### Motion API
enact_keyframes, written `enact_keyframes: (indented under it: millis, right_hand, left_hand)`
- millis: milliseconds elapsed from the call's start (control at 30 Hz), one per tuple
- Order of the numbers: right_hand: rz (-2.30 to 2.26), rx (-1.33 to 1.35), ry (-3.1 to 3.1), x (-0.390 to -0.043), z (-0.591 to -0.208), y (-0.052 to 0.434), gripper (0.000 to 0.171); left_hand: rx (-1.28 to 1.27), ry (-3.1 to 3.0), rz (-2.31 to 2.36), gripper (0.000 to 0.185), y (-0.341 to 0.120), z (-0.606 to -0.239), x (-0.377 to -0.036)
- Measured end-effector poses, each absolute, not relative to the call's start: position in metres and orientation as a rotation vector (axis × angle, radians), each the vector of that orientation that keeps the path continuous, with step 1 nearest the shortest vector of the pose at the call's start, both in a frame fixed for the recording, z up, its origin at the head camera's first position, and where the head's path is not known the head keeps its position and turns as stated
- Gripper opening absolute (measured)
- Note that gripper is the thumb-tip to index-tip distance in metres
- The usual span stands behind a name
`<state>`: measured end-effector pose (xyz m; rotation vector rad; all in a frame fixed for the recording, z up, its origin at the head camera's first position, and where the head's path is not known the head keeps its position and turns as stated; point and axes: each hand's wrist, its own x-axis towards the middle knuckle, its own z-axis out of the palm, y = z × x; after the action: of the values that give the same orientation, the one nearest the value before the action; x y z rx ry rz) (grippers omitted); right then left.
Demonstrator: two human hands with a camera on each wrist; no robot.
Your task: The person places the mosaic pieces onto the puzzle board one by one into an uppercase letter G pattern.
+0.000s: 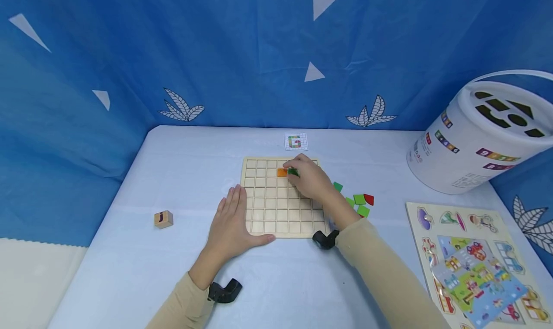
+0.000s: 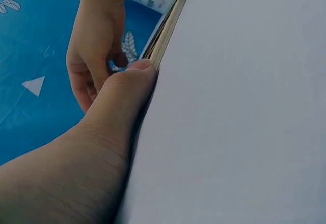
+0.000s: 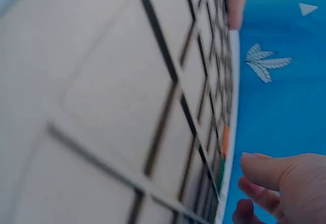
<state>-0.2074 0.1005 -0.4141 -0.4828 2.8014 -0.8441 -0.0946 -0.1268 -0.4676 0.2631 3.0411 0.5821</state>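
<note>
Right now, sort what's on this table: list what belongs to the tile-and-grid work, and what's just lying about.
In use: wooden grid board, orange tile, green tile under the right hand, left hand steadying the board, loose tiles, pattern card.

Lying about: letter cube, white bucket, picture puzzle.

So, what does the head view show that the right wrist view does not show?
Only the head view shows the whole table, the letter card, the loose tiles, the wooden cube, the white bucket, the picture puzzle, and the left hand flat at the grid board's left edge.

Only the right wrist view shows the board's cells close up, along its surface.

Both show the board, the orange tile, the green tile, the right hand and the blue backdrop.
</note>
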Motion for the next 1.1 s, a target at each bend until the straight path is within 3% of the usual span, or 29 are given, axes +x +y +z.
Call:
enact_keyframes:
  millis: [600, 1100]
  right_hand:
    - [-0.627, -0.173, 2.743, -0.168, -0.389, 0.223, 0.037]
    - [-0.672, -0.141, 2.723, -0.162, -0.404, 0.249, 0.029]
  left_hand:
    - [0.275, 3.037, 0.569, 0.145, -0.127, -0.468, -0.098]
    - [0.285, 3.033, 0.596, 0.145, -0.127, -0.47, -0.101]
